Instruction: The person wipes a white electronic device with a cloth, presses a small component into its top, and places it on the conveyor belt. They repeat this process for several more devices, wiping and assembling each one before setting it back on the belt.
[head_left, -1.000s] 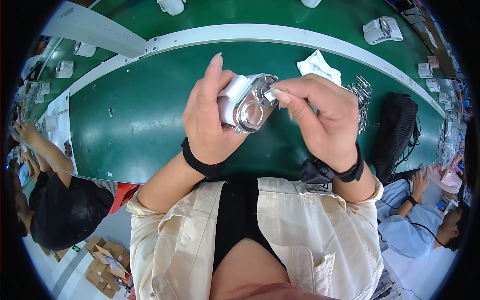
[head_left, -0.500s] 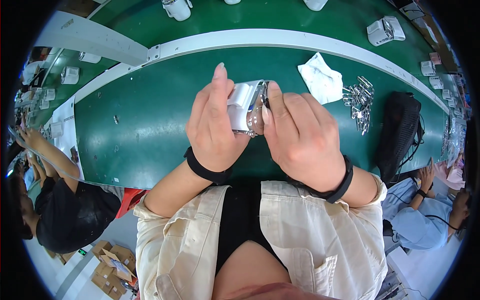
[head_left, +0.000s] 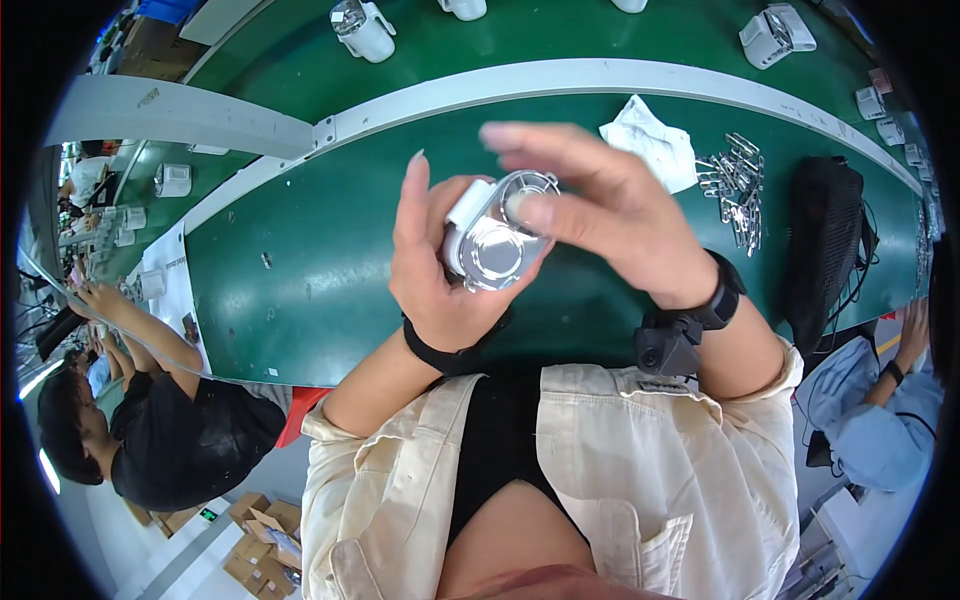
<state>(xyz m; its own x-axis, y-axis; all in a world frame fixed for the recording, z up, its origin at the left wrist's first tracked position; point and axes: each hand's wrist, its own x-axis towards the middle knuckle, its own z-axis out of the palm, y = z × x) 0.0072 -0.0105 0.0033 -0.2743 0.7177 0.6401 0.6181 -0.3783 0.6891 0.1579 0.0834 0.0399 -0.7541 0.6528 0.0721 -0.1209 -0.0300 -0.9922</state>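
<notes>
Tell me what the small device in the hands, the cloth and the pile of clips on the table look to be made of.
Device, held in the left hand: white shell, probably moulded plastic, smooth and matte; its round face looks like polished metal or chromed plastic, since it mirrors light. Cloth: white, crumpled, soft folds, so fabric or paper wipe. Clips: bright silvery glints, likely bare metal.

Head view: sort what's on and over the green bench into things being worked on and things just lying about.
In hand:
- small white and silver device, cupped in the left hand
- right hand, thumb on the device's round silver face

Lying about:
- white cloth
- pile of metal clips
- black bag
- similar white devices on the far belt
</notes>
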